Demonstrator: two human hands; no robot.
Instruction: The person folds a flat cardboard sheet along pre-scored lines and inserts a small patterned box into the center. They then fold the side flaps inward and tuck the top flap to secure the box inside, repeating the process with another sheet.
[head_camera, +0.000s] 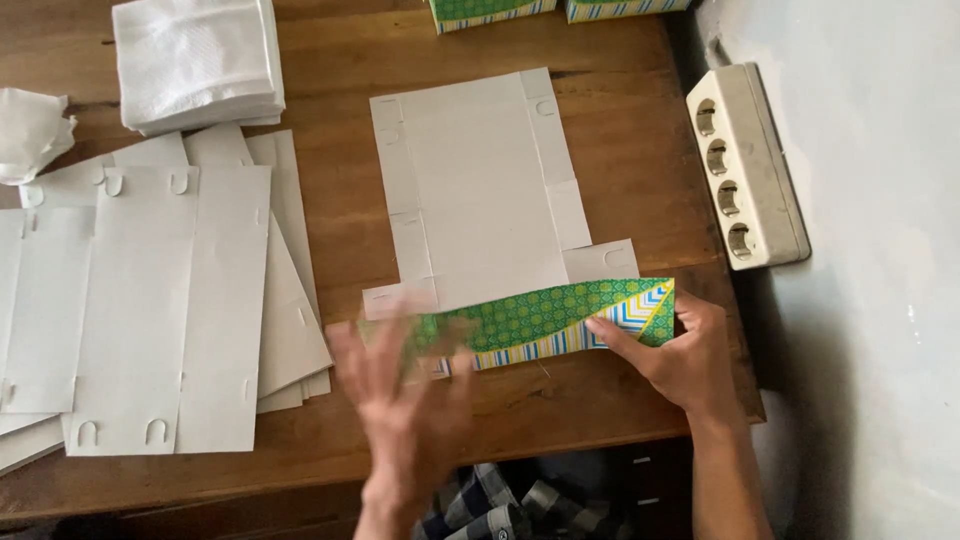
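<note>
Flat box blank (480, 190): white side up, centre of desk (620, 170), near edge folded over showing green patterned flap (545, 320). Right hand (680, 355): grip pinching flap's right end. Left hand (405, 395): blurred, fingers spread, released, over flap's left end. Risk: one-sided hold may skew crease. Left: stack of blanks (150, 300), tissue pile (195, 60). Right: power strip (745, 165) on wall.

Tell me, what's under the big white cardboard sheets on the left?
Under the top white sheet more white sheets poke out, fanned on the wooden table. How many lie beneath is covered.
</note>
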